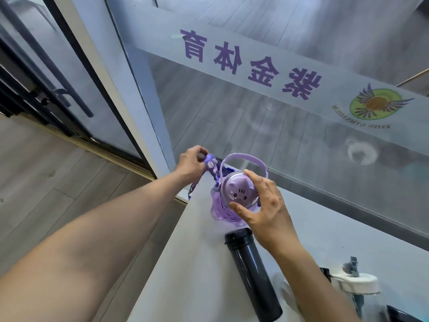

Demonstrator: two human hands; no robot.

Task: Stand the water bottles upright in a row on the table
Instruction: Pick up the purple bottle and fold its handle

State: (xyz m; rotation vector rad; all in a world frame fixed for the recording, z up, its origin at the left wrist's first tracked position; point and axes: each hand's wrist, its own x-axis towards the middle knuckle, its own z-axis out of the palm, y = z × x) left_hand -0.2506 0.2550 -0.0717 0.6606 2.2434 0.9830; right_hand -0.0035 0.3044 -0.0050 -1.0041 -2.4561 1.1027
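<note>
A purple cat-shaped bottle (222, 211) with a clear dome lid and a lilac carry handle stands upright near the far left corner of the white table (195, 263). My right hand (262, 205) grips its dome lid from the right. My left hand (191, 162) pinches the bottle's purple printed strap (210, 165), which hangs off to the left. A tall black flask (251, 275) stands upright just in front of the purple bottle. At the lower right a clear bottle with a white lid (355, 281) and a grey spout stands partly behind my right forearm.
The table's left edge drops to a wooden floor. A glass wall with a frosted band of purple characters and a round logo runs right behind the table. A dark object (401, 316) shows at the bottom right corner.
</note>
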